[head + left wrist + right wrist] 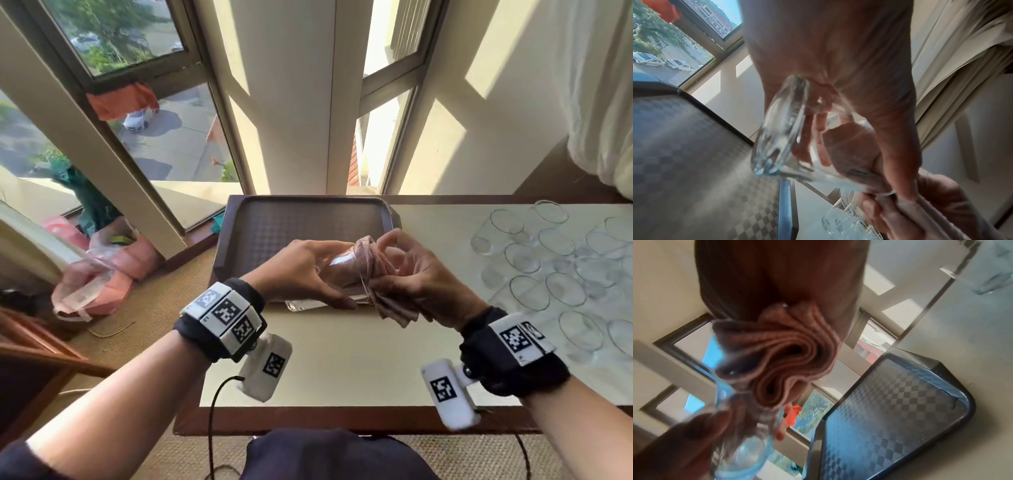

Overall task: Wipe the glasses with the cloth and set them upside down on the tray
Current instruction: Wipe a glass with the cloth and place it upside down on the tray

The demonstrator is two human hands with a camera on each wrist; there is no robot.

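My left hand grips a clear glass, held on its side just above the table at the tray's near edge. A pink cloth is stuffed into the glass's mouth, and my right hand pinches the bunched folds. In the left wrist view the thick glass base faces the camera, with the cloth inside it. The right wrist view shows the cloth's folds at the glass rim. The dark checkered tray lies behind the hands.
Several clear glasses stand grouped on the right part of the cream table. Windows and a wall rise right behind the tray. A curtain hangs at the far right. Pink bags lie on the floor to the left.
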